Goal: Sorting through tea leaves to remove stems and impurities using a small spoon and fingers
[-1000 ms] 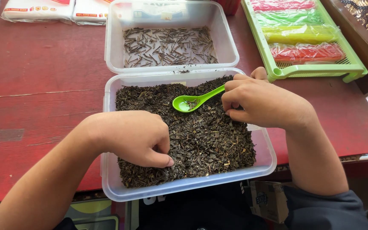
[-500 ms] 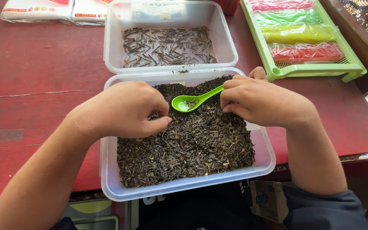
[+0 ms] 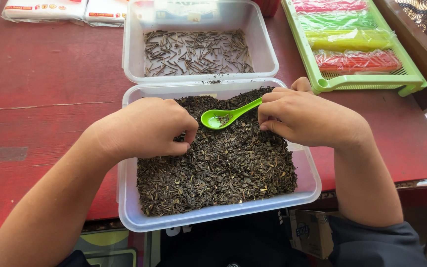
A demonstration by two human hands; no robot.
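A clear plastic tub (image 3: pixel 308 184) full of dark dried tea leaves (image 3: pixel 228 168) sits in front of me on the red table. My left hand (image 3: pixel 147 127) rests curled on the leaves at the tub's left side, thumb and fingers pinched together on the leaves. My right hand (image 3: pixel 305 118) is over the right side and holds the handle of a green plastic spoon (image 3: pixel 222 117), whose bowl carries a few small stalks. A second clear tub (image 3: pixel 198 49) just behind holds a thin layer of brown stalks.
A light green tray (image 3: pixel 366 81) with red, green, yellow and orange wrapped packs stands at the back right. White packets (image 3: pixel 45 9) lie at the back left. The table's front edge runs under the near tub, with a cardboard box (image 3: pixel 312 232) below.
My left hand moved from the front of the tub up to the left middle, closer to the spoon, and now pinches at the leaves there. The right hand and spoon stayed put.
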